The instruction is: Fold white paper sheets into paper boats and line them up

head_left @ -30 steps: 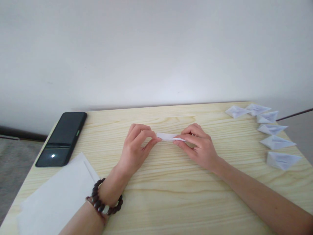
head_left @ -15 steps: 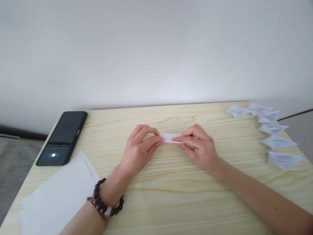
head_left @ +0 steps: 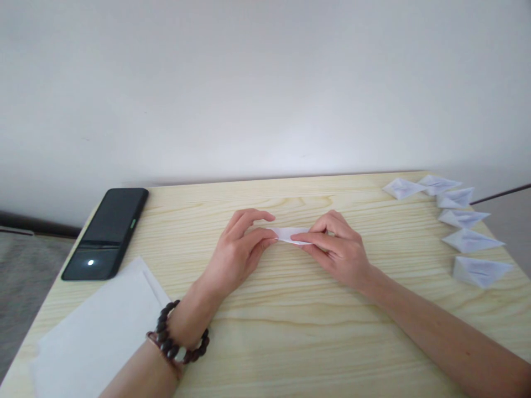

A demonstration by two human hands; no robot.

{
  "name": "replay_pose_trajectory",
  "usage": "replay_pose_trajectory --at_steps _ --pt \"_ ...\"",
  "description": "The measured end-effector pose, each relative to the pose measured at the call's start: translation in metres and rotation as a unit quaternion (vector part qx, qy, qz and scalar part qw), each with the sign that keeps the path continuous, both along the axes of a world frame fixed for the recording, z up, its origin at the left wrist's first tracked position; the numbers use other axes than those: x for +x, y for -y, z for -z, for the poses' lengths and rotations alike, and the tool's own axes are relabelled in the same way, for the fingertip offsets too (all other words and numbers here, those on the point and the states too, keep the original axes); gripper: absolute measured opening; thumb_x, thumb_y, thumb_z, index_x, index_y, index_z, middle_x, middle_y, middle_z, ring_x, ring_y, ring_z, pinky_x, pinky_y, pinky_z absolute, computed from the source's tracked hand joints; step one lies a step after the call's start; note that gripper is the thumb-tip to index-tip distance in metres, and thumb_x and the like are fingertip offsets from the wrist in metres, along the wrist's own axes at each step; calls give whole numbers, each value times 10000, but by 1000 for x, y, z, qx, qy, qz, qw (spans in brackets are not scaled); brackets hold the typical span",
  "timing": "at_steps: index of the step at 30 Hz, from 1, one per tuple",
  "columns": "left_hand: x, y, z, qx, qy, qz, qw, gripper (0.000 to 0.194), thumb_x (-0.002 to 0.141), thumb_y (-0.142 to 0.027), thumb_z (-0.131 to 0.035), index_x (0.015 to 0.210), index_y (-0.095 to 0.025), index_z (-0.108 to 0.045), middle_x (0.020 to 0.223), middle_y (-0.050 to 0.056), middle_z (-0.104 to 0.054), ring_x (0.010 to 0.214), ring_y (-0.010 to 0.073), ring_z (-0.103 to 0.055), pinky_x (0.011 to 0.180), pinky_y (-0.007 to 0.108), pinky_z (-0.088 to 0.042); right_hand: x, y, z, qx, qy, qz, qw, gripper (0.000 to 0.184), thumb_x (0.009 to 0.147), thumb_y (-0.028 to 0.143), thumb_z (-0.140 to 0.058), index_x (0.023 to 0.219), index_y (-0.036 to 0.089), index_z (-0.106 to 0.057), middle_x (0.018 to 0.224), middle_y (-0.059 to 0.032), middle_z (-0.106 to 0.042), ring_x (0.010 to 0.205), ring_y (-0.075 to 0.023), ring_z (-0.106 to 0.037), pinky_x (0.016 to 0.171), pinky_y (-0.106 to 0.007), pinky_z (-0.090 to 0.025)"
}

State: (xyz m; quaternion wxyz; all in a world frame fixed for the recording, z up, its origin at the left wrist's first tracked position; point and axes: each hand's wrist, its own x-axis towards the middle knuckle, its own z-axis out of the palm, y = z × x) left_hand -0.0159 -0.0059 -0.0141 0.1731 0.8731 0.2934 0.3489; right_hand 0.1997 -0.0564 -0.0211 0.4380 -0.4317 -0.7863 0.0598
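A small folded piece of white paper (head_left: 286, 234) is held between my two hands over the middle of the table. My left hand (head_left: 238, 249) pinches its left end between thumb and a finger, while another finger is raised above it. At the other end, my right hand (head_left: 338, 249) grips the paper, its thumb and fingers pressed on the fold. My fingertips hide both ends of the paper. A dark beaded bracelet (head_left: 168, 340) circles my left wrist.
Several folded white paper boats (head_left: 473, 241) stand in a curved row along the right side of the wooden table (head_left: 290, 337). A black phone (head_left: 110, 229) lies at the far left. Nearer me are flat white paper sheets (head_left: 99, 331). A pale wall (head_left: 265, 88) rises behind the table.
My left index finger has lifted away from the paper, and the paper's left end has come slightly more into sight. My right hand has barely moved.
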Motion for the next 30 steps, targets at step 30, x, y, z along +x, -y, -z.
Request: replay_pose_trajectory --at_steps 30 --pt "-2 -4 2 -113 171 -78 976 103 834 -197 -657 883 -236 -738 1115 44 -615 910 142 -653 776 264 -555 1 -7 2 -33 -138 108 984 191 774 170 -708 889 223 -565 1045 -65 -566 1032 -223 -573 899 -418 -476"
